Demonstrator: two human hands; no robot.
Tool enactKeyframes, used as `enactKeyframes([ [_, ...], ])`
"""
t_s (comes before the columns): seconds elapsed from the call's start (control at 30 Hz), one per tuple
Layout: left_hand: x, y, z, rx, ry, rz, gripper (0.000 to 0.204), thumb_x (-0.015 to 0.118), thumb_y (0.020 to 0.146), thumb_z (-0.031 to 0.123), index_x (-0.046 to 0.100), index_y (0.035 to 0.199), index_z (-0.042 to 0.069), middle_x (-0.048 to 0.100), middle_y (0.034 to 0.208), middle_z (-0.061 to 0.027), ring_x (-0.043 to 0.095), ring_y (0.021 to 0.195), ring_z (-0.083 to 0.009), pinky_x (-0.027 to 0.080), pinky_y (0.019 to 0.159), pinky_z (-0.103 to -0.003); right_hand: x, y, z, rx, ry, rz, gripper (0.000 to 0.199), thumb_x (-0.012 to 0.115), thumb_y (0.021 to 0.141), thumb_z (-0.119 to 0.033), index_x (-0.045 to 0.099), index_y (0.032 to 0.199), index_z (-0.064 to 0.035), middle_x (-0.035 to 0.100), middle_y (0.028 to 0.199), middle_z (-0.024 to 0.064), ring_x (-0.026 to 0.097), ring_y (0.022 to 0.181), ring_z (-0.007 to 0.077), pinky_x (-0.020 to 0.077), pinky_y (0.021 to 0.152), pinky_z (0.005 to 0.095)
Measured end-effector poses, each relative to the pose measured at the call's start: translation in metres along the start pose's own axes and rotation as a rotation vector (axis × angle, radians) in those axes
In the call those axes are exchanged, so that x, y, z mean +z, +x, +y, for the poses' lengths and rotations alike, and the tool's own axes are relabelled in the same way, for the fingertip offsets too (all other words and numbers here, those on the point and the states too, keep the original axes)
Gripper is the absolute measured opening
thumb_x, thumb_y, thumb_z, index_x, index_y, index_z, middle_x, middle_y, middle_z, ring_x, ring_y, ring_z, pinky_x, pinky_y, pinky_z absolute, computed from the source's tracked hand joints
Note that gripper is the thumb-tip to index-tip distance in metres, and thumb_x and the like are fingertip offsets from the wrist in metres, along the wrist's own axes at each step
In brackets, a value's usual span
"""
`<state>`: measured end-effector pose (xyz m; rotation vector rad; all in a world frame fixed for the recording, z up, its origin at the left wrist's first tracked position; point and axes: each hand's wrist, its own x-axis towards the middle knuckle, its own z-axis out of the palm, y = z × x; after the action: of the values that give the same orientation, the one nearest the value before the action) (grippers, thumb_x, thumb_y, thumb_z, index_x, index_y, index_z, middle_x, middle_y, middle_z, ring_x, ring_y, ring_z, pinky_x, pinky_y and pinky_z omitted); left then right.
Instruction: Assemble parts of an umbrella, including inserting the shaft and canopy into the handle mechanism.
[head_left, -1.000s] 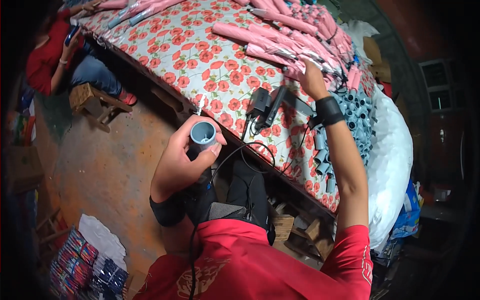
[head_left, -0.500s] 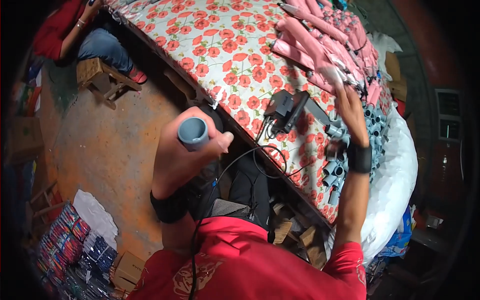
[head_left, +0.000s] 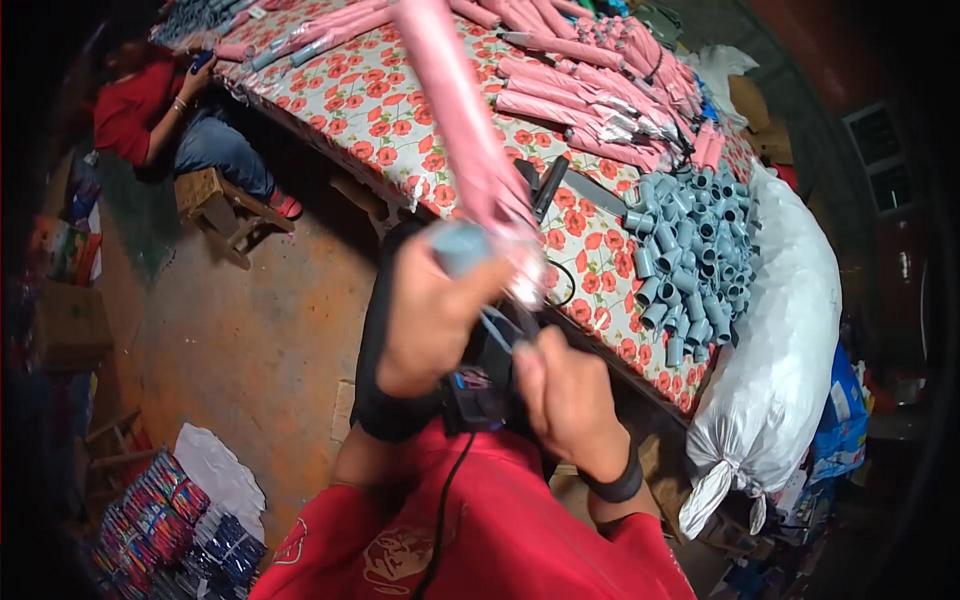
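My left hand (head_left: pixel 425 320) grips a pale blue plastic cap (head_left: pixel 462 245) and the lower end of a folded pink umbrella (head_left: pixel 455 110), which slants up and away over the table. Just below it, my right hand (head_left: pixel 565 395) pinches the umbrella's metal tip end close to my chest; the fingers are blurred. A black cable (head_left: pixel 445 520) runs down over my red shirt. Both wrists wear black bands.
A table with a poppy-print cloth (head_left: pixel 390 110) carries several folded pink umbrellas (head_left: pixel 590 90) and a heap of blue-grey caps (head_left: pixel 690 250). A full white sack (head_left: pixel 780 360) leans at its right end. Another person in red (head_left: pixel 150 110) sits on a wooden stool (head_left: pixel 215 200) far left. Packaged goods (head_left: pixel 170 520) lie on the floor.
My right hand has come back from the pile on the table with a pink umbrella. The umbrella's end now meets the blue cap held in my left hand.
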<state>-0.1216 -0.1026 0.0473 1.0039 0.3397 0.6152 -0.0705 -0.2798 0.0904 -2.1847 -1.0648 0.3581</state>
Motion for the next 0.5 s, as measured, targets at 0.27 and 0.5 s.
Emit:
enactKeyframes([
  [0.27, -0.025, 0.005, 0.019, 0.257, 0.236, 0.172, 0.025, 0.069, 0.096, 0.007, 0.064, 0.116, -0.007, 0.074, 0.098, -0.0172, 0.073, 0.08, -0.0212, 0.059, 0.076, -0.027, 0.02, -0.021, 0.017, -0.338, 0.109, 0.144, 0.024, 0.056, 0.1, -0.007, 0.059, 0.121, 0.0018, 0.061, 0.066, 0.0088, 0.051, 0.05, 0.0299, 0.0443, 0.054, 0.0376],
  [0.5, -0.008, -0.014, 0.012, -0.073, 0.183, -0.36, 0.023, 0.074, 0.09, 0.004, 0.065, 0.112, 0.0, 0.073, 0.097, -0.0064, 0.065, 0.078, -0.0131, 0.052, 0.075, -0.024, -0.008, -0.03, 0.021, -0.001, 0.756, 0.29, 0.038, 0.047, 0.106, -0.006, 0.05, 0.144, -0.0011, 0.062, 0.076, 0.0076, 0.047, 0.052, 0.0104, 0.0385, 0.052, 0.0218],
])
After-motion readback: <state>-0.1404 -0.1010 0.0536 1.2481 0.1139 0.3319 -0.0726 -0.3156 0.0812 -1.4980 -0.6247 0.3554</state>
